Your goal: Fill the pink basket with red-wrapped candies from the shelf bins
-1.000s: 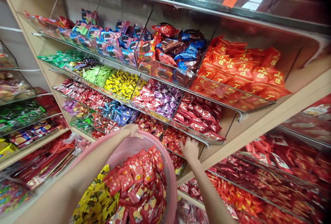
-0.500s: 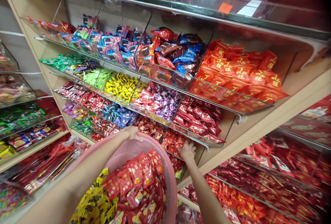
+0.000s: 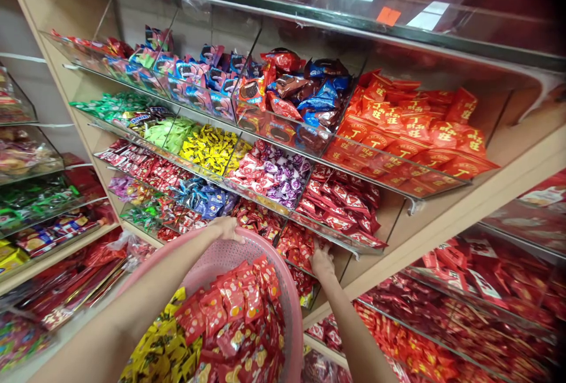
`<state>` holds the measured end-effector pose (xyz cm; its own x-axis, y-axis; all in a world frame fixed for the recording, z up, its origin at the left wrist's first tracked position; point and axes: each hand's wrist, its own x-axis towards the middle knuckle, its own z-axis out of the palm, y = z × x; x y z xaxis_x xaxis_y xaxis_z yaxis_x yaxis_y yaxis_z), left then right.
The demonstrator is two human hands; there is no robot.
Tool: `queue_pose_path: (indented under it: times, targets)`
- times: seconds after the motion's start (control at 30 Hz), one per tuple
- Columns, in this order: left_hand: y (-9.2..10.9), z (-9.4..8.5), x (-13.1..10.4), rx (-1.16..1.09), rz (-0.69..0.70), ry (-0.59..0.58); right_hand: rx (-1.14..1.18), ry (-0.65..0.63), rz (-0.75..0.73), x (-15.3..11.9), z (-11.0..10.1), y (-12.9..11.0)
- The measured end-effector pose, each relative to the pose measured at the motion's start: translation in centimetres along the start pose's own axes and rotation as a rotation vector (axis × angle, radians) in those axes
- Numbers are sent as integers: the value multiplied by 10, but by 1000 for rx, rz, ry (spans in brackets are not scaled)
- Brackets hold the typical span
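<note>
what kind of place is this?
Probably a candy shop or a store's sweets aisle: wooden shelving with individually wrapped sweets sorted by kind, a Snickers wrapper among them, and a pink perforated basket holding yellow packets and red packets.

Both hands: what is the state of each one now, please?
Left hand: closed on the rim of the pink basket.
Right hand: at the red packets outside the basket; its grip cannot be told.

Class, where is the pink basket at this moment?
In the head view, the pink basket is at bottom centre, before the shelves, with the left hand on its far side and the right hand just right of it.
</note>
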<state>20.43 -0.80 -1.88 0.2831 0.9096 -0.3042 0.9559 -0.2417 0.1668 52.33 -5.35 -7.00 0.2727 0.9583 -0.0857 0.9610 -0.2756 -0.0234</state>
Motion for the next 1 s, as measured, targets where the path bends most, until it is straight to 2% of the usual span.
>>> queue_pose_path:
  times: [0.3, 0.53, 0.6, 0.67, 0.77, 1.0]
  targets:
    - [-1, 2, 3, -9, -22, -12, 78, 47, -59, -2, -14, 23]
    - [-1, 2, 2, -20, -10, -4, 182, 115, -183, 4, -22, 26]
    - [-1, 2, 2, -19, -16, -9, 293, 151, -288, 7, -23, 23]
    - [-1, 2, 2, -12, -21, -7, 440, 173, -460, 10, -21, 18]
    - [0, 2, 1, -1, -22, 1, 559, 130, -622, 14, -12, 10]
    - [2, 0, -1, -2, -23, 2, 520, 80, -472, 14, 7, 4]
